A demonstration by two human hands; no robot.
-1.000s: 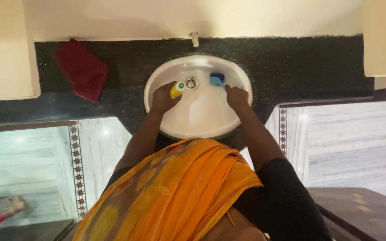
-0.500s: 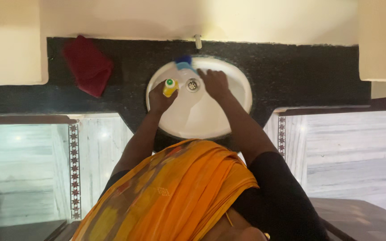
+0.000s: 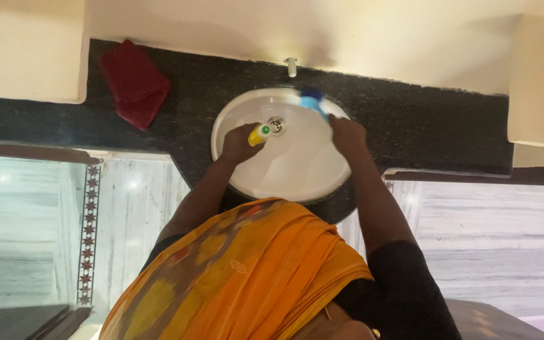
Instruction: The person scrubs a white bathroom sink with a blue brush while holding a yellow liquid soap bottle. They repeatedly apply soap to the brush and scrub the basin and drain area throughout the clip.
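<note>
At frame centre, a light, likely slippery yellow bottle (image 3: 260, 133) is being gripped around its body by the closed left hand (image 3: 239, 145), while a soft blue sponge (image 3: 313, 101) is being pressed against the white basin (image 3: 284, 182) rim by the right hand (image 3: 346, 133), fingers curled around it.

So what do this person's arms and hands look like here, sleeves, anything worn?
Both hands, left hand and right hand, are bare: no gloves, and no rings or bangles that can be made out. The forearms are uncovered. Short black sleeves end near the elbows, and an orange patterned drape falls across the front.

One basin (image 3: 284, 182), one yellow bottle (image 3: 259, 134), one blue scrubber (image 3: 313, 101), one red cloth (image 3: 135, 83).
</note>
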